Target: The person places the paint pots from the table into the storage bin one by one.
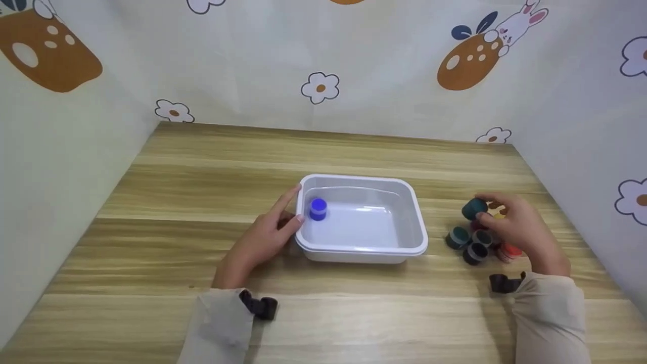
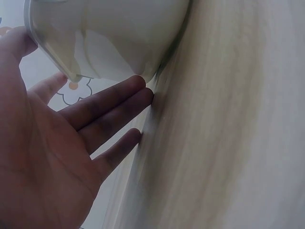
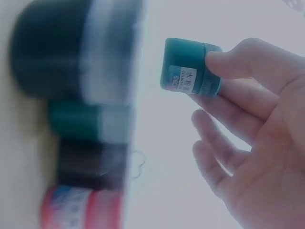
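Two pale sleeves come first, on the near side of the white tub, the bare hands well apart. Right of the tub, small jars huddle on the wooden table, black, red and green among them. At the tub's left, the left hand is spread, thumb and forefinger touching the rim. Over that huddle I see the right hand pinching a teal jar. Inside the tub, by its left wall, stands a blue jar; beyond it hangs a flower-printed backdrop.
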Tool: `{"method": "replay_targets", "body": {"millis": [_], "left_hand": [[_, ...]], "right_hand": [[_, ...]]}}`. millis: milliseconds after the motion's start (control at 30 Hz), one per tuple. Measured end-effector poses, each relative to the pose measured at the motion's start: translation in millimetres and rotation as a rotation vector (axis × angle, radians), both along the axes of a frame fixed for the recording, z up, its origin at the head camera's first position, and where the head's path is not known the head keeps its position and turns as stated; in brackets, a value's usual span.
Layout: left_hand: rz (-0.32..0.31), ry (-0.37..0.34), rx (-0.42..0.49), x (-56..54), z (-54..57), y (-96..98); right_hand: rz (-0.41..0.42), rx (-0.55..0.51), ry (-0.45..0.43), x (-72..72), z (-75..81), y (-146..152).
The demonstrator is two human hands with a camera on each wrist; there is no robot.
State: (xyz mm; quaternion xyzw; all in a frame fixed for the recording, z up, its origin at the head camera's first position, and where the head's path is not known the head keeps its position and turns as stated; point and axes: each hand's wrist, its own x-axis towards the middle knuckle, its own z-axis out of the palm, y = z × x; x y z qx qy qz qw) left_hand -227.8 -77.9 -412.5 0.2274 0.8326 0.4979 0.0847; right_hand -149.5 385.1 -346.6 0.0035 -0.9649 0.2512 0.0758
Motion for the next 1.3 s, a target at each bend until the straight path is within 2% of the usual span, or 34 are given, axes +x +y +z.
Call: {"method": "replay_targets", "body": {"millis": [167, 367, 667, 900, 1100, 1300], "left_hand": [[0.006, -0.01, -0.009, 1.0, -0.7, -0.6], [0.004, 0.0, -0.015, 1.1, 0.3, 0.5], [0.006, -0.018, -0.019, 1.3, 1.3, 1.0], [0.007, -0.003, -0.011, 0.9, -0.2, 0.9], [0.009, -0.019, -0.019, 0.4, 0.9, 2.1], [0.023, -0.042, -0.032, 2.9, 2.2, 2.2]], "right_hand": [[0.04, -0.052, 0.001, -7.8, 16.3, -16], [0.152, -0.056, 0.058, -24.4, 38.6, -39], [0.268, 0.005, -0.059, -50.4, 68.3, -86], [0.433, -0.018, -0.063, -76.4, 71.8, -127], [0.491, -0.007, -0.143, -93.4, 68.8, -157], [0.541, 0.038, -0.224, -103.6, 60.3, -183]]}}
